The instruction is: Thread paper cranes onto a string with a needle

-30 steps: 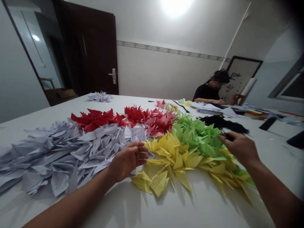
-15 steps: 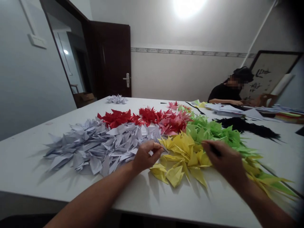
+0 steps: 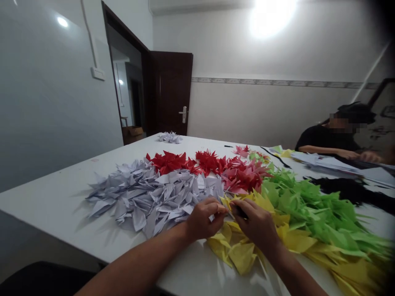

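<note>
My left hand point(image 3: 206, 220) is closed in a pinch on a thin pale strip point(image 3: 230, 213), whose kind is too small to tell. Close against it, my right hand point(image 3: 257, 224) is curled round a small black object point(image 3: 240, 211), mostly hidden by the fingers. Both hands are over yellow folded paper pieces point(image 3: 242, 255) at the front of the table. A large heap of white folded paper pieces point(image 3: 160, 193) lies beside my left hand. Beyond my right hand spread green folded paper pieces point(image 3: 311, 205).
On the white table point(image 3: 61, 193) are red paper pieces point(image 3: 169, 161), pink ones point(image 3: 245, 174) and a small white cluster point(image 3: 169, 137). A black stringy bundle point(image 3: 342, 190) and paper sheets point(image 3: 327, 160) lie right. A person point(image 3: 321, 137) sits at the far right.
My right hand has moved left, so both hands' fingertips now come together. The view has turned, shifting the table's contents rightward and down in the picture.
</note>
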Demonstrator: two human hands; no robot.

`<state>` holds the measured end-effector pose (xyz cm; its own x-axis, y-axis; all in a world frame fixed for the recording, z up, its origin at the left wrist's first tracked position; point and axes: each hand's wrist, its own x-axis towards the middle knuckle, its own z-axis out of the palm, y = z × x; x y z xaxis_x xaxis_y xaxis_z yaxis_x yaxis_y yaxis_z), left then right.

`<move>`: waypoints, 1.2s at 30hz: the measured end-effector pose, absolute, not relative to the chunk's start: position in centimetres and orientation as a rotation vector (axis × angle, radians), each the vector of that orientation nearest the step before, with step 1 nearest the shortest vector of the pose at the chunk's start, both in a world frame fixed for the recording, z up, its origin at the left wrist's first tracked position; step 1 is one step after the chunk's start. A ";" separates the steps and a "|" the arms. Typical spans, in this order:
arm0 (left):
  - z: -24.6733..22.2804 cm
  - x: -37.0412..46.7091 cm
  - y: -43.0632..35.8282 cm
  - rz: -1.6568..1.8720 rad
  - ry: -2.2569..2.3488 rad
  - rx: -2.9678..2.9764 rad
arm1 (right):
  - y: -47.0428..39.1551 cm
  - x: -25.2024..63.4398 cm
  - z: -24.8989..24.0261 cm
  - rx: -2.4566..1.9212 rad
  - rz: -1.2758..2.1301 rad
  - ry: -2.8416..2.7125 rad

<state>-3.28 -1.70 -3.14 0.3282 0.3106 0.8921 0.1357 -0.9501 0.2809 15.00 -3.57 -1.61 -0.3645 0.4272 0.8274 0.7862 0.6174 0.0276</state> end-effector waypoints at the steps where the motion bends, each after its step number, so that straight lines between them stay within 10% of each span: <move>1: -3.1 -3.3 -1.7 1.696 0.410 2.437 | -3.3 15.1 -1.9 -0.937 -0.541 -1.993; 18: 1.1 -7.1 0.2 2.086 0.910 2.165 | -5.4 15.1 -1.5 -0.708 -0.418 -1.955; 29: 0.3 -4.5 -0.8 0.854 1.289 2.928 | -8.8 11.2 -2.2 -0.586 -0.329 -2.200; 36: 0.1 -5.3 1.1 1.149 1.136 2.812 | -6.8 12.9 -2.1 -0.750 -0.249 -2.034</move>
<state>-5.34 1.15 0.15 0.5050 0.5699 0.6482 0.6419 -0.7500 0.1594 12.85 -6.80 -2.09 -0.3880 0.4113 0.8248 0.5978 0.7934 -0.1144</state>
